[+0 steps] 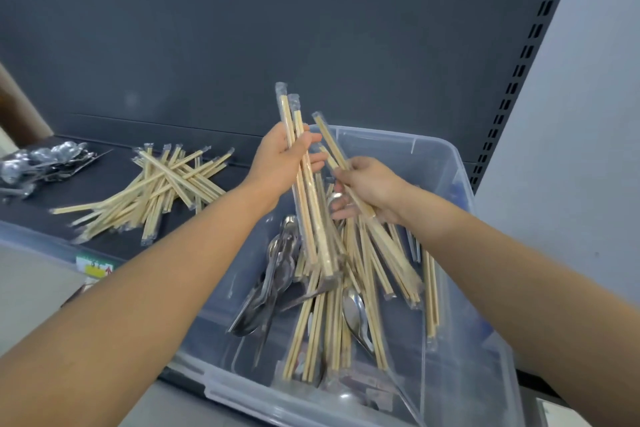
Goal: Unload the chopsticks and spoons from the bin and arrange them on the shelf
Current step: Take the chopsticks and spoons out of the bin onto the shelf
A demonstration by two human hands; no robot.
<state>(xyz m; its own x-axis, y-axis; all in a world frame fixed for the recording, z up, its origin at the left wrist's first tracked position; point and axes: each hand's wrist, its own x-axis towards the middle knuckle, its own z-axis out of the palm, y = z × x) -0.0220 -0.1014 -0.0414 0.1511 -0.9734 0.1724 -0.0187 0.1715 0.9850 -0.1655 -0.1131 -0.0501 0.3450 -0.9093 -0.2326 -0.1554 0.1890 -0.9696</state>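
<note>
Left hand [277, 163], right hand [370, 187] enclose chopsticks [310, 225] (above bin [433, 163])

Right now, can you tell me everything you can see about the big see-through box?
The bin is a big rectangular tub of clear, slightly bluish plastic with a thick rim and no lid on. It rests upright on the right side of the dark shelf. Inside lies a jumble of wrapped wooden chopsticks and metal spoons. The left hand and right hand hover above it, each gripping some of those chopsticks and touching no wall.
</note>
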